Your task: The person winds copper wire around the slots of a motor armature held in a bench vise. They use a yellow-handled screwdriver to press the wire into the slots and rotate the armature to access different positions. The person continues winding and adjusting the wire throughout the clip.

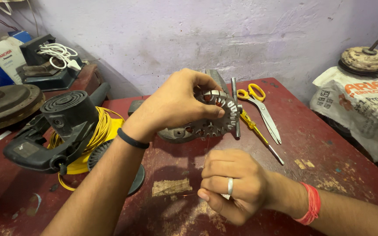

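— How are the hands placed?
— The left hand [178, 102] reaches far, fingers clamped on a toothed metal stator [206, 120] tilted above the red surface [328, 148]. The right hand [230, 183], nearer, is curled into a loose fist; whether it pinches anything I cannot tell.
— Packaging?
— White printed sack [359, 105] far right; blue-and-white box [1, 59] far left.

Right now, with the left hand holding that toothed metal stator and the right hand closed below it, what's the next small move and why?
Probably draw the right hand slightly back toward the body. The left hand holds the stator tilted above the red table, and the right hand's fingers are pinched shut below it, as on a thin strand too fine to see.
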